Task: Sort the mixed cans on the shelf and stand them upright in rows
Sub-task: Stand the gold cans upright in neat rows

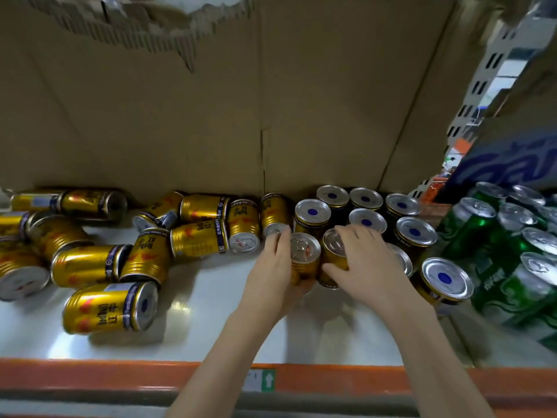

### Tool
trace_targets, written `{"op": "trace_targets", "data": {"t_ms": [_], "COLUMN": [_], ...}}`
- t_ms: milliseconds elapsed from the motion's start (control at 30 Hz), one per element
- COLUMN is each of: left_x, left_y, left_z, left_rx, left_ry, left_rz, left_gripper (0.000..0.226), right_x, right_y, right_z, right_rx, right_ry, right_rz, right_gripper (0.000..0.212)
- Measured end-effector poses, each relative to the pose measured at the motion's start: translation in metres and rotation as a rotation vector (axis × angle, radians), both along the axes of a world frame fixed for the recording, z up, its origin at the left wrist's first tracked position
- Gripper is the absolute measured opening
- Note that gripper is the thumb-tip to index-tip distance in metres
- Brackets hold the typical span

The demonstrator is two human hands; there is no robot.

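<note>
Several gold cans (108, 309) lie on their sides across the left half of the white shelf (211, 300). Upright gold cans with silver lids (416, 232) stand in rows at centre right. My left hand (272, 276) grips an upright gold can (304, 251) from its left side. My right hand (366, 263) wraps over a second upright gold can (333, 245) right beside it. The two held cans touch each other at the front of the upright group.
Green cans (494, 236) stand packed at the right. A cardboard sheet (211, 101) forms the back wall. An orange rail (120, 375) runs along the shelf's front edge, with a small green arrow label (268, 380). A blue printed box (512, 164) sits upper right.
</note>
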State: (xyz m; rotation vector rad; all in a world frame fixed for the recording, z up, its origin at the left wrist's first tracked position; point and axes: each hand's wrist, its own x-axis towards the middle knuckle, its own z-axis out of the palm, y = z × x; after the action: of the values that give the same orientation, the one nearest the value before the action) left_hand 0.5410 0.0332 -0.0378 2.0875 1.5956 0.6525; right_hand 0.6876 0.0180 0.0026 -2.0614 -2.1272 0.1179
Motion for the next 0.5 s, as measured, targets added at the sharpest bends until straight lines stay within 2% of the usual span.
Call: {"op": "trace_targets", "data": {"t_ms": [100, 167, 267, 367, 500], "left_x": [-0.013, -0.029, -0.063, -0.098, -0.12], "left_y": [-0.004, -0.005, -0.003, 0.006, 0.019], "left_z": [0.004, 0.01, 0.016, 0.018, 0.019], "left_rx": [0.013, 0.03, 0.026, 0.008, 0.041], "left_ry": [0.097, 0.196, 0.307, 0.37, 0.389], "left_rz": [0.019, 0.059, 0.107, 0.169, 0.192], "left_gripper": [0.099, 0.09, 0.077, 0.075, 0.071], "right_x": [-0.009, -0.019, -0.035, -0.054, -0.083], "right_y": [-0.002, 0.0, 0.006, 0.02, 0.051], "right_z": [0.0, 0.0, 0.001, 0.005, 0.007], "right_rx": [0.071, 0.094, 0.029, 0.004, 0.006], "right_ry": [0.109, 0.137, 0.178, 0.229, 0.132], "right_rz": [0.053, 0.11, 0.171, 0.234, 0.218], "right_gripper": [0.058, 0.053, 0.059, 0.058, 0.057]}}
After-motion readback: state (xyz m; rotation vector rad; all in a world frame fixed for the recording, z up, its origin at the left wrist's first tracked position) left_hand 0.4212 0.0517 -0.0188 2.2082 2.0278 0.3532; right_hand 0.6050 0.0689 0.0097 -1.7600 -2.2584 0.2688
